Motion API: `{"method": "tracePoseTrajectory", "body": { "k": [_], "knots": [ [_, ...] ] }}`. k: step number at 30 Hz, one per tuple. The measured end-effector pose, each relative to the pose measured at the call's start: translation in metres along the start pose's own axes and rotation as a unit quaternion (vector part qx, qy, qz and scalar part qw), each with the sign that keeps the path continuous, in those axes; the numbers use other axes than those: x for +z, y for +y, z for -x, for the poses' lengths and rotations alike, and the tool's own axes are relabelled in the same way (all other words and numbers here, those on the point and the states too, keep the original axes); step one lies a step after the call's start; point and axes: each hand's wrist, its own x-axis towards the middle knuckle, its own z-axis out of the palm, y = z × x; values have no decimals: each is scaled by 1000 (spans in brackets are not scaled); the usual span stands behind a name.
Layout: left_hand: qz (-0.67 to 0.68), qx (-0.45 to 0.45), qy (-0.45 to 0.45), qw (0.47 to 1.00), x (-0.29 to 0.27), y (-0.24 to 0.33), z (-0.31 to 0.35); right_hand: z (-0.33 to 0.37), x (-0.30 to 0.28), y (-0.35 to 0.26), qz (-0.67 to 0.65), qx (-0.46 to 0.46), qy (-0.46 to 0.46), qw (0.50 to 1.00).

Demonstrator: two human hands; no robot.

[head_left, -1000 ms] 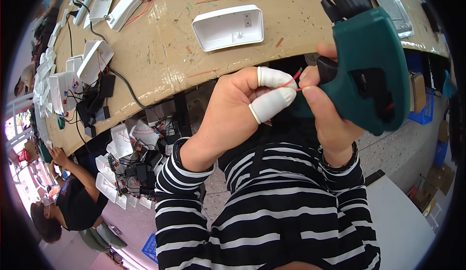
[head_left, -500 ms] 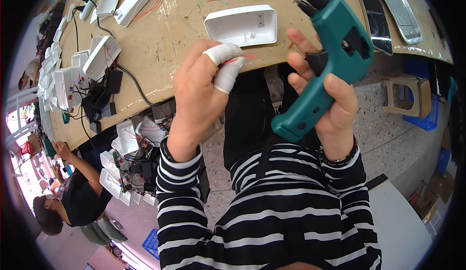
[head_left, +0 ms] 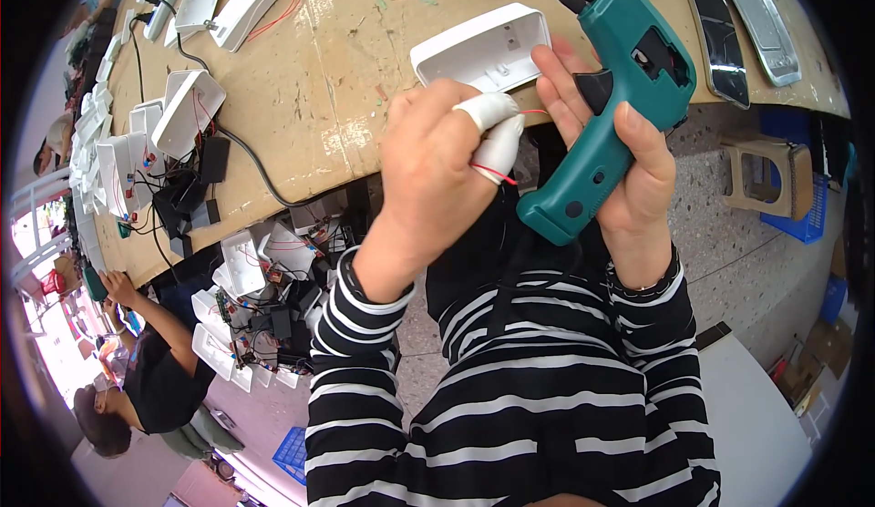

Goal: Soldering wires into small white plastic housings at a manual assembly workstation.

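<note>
My left hand (head_left: 437,165), with white finger covers on thumb and forefinger, is closed in a pinch. A short red wire (head_left: 495,175) sticks out on both sides of those fingertips. In my right hand (head_left: 633,174) lies a green pistol-shaped soldering gun (head_left: 629,79) with a black trigger, a cut-out in its body and a thin metal tip pointing to the upper left. My thumb rests along its back, while the fingers reach loosely past the trigger. Behind both hands, a white plastic housing (head_left: 474,47) sits at the table's edge, partly hidden by my left hand.
Several white housings with wires and black parts (head_left: 191,115) crowd the table (head_left: 328,115) at left; more are heaped below its edge (head_left: 251,297). A black cable (head_left: 251,156) crosses the left side. Dark panel (head_left: 715,38) and metal tray (head_left: 756,29) lie right. A co-worker (head_left: 155,370) sits left.
My left hand has moved right, toward the soldering gun, with the red wire still pinched. The white housing has shifted right and tilted. The soldering gun has moved only slightly.
</note>
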Motion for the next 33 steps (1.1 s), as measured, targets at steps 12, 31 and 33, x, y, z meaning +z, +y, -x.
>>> {"method": "tracePoseTrajectory", "body": {
  "k": [12,31,33],
  "knots": [
    [-199,76,120,970,12,-6,-16,54,-26,-52,156,-21,14,987],
    [-216,24,105,970,31,-9,-30,109,-26,-53,404,13,40,914],
    [-226,22,103,968,31,-7,-31,105,-24,-53,407,22,37,912]
  ]
}}
